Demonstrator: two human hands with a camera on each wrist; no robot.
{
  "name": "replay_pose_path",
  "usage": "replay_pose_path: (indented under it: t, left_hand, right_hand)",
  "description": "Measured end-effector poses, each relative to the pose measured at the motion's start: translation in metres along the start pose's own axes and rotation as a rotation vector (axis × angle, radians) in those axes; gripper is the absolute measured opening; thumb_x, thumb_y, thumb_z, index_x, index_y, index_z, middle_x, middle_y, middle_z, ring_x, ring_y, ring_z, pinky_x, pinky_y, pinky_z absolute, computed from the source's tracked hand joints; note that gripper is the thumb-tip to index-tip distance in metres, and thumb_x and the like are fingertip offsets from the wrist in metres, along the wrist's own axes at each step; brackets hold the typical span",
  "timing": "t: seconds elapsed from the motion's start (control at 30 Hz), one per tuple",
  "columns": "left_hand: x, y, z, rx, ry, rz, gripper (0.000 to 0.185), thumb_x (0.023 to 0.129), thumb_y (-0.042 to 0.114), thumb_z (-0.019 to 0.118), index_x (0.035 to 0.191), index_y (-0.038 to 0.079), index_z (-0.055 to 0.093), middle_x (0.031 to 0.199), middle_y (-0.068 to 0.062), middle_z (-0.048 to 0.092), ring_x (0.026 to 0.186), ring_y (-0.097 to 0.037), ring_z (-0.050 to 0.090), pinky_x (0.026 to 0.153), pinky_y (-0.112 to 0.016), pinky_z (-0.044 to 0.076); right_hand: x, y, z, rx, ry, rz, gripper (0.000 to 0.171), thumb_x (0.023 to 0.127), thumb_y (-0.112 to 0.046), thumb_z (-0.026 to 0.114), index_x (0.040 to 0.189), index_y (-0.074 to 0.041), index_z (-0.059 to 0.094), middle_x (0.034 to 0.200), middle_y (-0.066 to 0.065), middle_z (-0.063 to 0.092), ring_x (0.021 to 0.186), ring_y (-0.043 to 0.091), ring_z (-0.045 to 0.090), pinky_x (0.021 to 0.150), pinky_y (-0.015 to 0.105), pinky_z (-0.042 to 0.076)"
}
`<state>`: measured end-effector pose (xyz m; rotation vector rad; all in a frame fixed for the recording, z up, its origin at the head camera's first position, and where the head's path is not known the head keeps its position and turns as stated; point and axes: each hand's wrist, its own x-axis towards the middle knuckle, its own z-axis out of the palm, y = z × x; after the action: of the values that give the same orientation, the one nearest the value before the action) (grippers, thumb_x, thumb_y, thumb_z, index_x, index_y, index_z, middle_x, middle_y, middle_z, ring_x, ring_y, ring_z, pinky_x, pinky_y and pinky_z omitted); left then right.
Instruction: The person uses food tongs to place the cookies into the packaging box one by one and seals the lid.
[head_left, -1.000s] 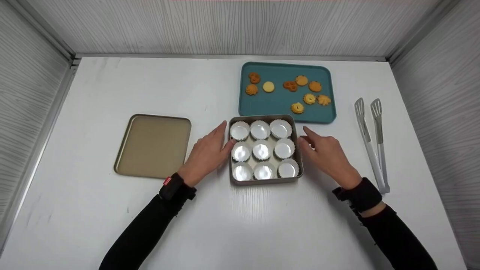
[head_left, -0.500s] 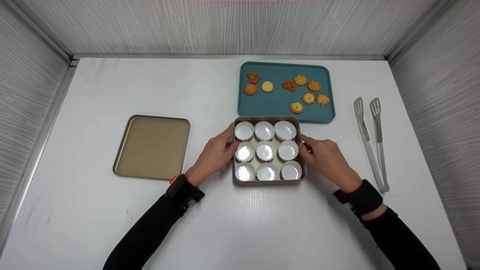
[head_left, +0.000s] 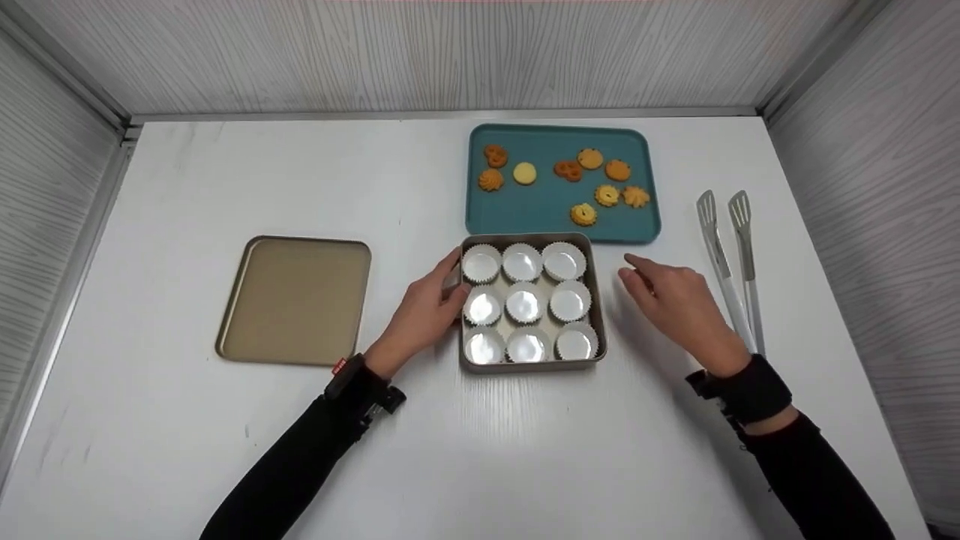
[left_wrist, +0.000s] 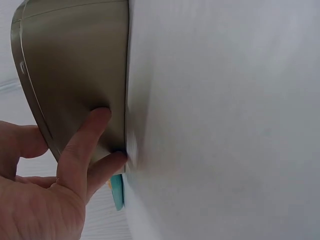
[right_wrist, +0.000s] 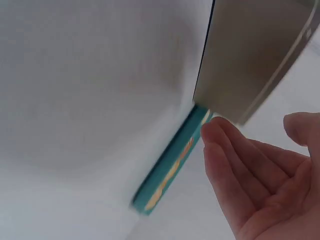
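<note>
A square metal baking tin (head_left: 532, 367) stands on the white table, filled with several round, fluted white cupcake liners (head_left: 523, 303). At its left side my left hand (head_left: 426, 311) has the thumb over the rim and the fingertips on the outer wall. The left wrist view shows those fingers (left_wrist: 80, 145) pressing the tin's side, low near the table. My right hand (head_left: 679, 311) is off the tin's right side, holding nothing. Its palm and fingers (right_wrist: 222, 170) are relaxed and slightly bent in the right wrist view, with a gap to the tin.
Behind the tin lies a teal tray (head_left: 525, 217) with several cookies (head_left: 590, 158), close to the tin's back edge. Metal tongs (head_left: 721, 255) lie at the right, partly behind my right hand. A flat, gold-brown square lid or tray (head_left: 296, 300) lies at the left.
The tin slid slightly right between the first two frames, both hands on it in the second. Since then my right hand has let go and drawn away right; the left stays on the tin.
</note>
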<state>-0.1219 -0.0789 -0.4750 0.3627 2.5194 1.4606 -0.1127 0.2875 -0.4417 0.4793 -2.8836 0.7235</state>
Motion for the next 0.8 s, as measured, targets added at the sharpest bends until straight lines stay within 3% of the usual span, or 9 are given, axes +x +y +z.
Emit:
replay_pose_path:
  t: [0.07,0.17,0.3,0.4,0.53,0.67,0.73,0.8]
  left_hand:
    - [-0.001,0.0,-0.001,-0.004,0.005,-0.003,0.063,0.108,0.019,0.054,0.163,0.005,0.028,0.163,-0.016,0.038,0.131,-0.032,0.059,0.116,-0.042,0.04]
    - [-0.003,0.0,-0.001,-0.005,0.01,-0.008,0.063,0.108,0.018,0.055,0.163,0.005,0.029,0.163,-0.016,0.038,0.134,-0.032,0.056,0.116,-0.041,0.04]
    - [-0.002,0.0,-0.001,0.004,0.017,-0.005,0.063,0.107,0.018,0.055,0.163,0.005,0.03,0.162,-0.017,0.038,0.142,-0.032,0.047,0.118,-0.042,0.037]
    - [0.0,0.0,-0.001,0.009,0.017,0.002,0.062,0.107,0.019,0.055,0.163,0.004,0.03,0.162,-0.017,0.039,0.144,-0.031,0.043,0.119,-0.042,0.035]
    - [0.001,0.0,0.001,0.006,0.008,0.005,0.063,0.107,0.02,0.055,0.163,0.004,0.03,0.162,-0.016,0.039,0.143,-0.031,0.045,0.119,-0.042,0.036]
    - [0.001,0.0,0.002,0.007,0.009,0.004,0.063,0.107,0.019,0.055,0.162,0.004,0.03,0.162,-0.016,0.039,0.142,-0.029,0.046,0.118,-0.042,0.038]
    - [0.0,0.001,0.002,0.013,0.019,0.005,0.062,0.107,0.018,0.055,0.162,0.003,0.031,0.161,-0.017,0.04,0.143,-0.028,0.045,0.118,-0.042,0.038]
    - [0.0,0.0,0.001,0.021,0.028,0.009,0.062,0.106,0.017,0.055,0.161,0.002,0.032,0.16,-0.017,0.041,0.144,-0.029,0.044,0.117,-0.043,0.038]
  right_hand:
    - [-0.002,0.008,-0.007,-0.021,0.064,0.004,0.035,0.105,-0.018,0.062,0.128,0.007,0.069,0.087,0.019,0.072,0.076,0.035,0.067,0.069,0.05,0.055]
    - [-0.008,0.022,-0.018,-0.08,0.155,0.012,0.036,0.101,-0.013,0.067,0.128,0.01,0.067,0.115,0.029,0.069,0.097,0.045,0.066,0.079,0.057,0.054]
    - [-0.02,0.044,-0.03,-0.21,0.204,0.101,0.05,0.097,-0.017,0.072,0.133,0.015,0.06,0.125,0.038,0.058,0.107,0.057,0.056,0.08,0.066,0.05]
    - [-0.03,0.063,-0.038,-0.3,0.206,0.186,0.058,0.096,-0.022,0.073,0.134,0.018,0.055,0.123,0.043,0.055,0.106,0.062,0.051,0.073,0.07,0.047]
    - [-0.043,0.088,-0.043,-0.375,0.191,0.216,0.066,0.095,-0.028,0.073,0.129,0.025,0.052,0.117,0.049,0.053,0.102,0.068,0.05,0.071,0.073,0.046]
    - [-0.052,0.1,-0.046,-0.394,0.107,0.227,0.076,0.095,-0.034,0.073,0.125,0.031,0.05,0.111,0.054,0.053,0.101,0.071,0.05,0.079,0.074,0.045]
    - [-0.054,0.102,-0.046,-0.392,0.06,0.237,0.079,0.096,-0.039,0.073,0.121,0.033,0.051,0.106,0.054,0.053,0.097,0.07,0.052,0.077,0.072,0.048]
    - [-0.054,0.103,-0.045,-0.373,0.022,0.248,0.079,0.096,-0.044,0.071,0.109,0.032,0.055,0.094,0.051,0.056,0.083,0.065,0.057,0.065,0.067,0.051]
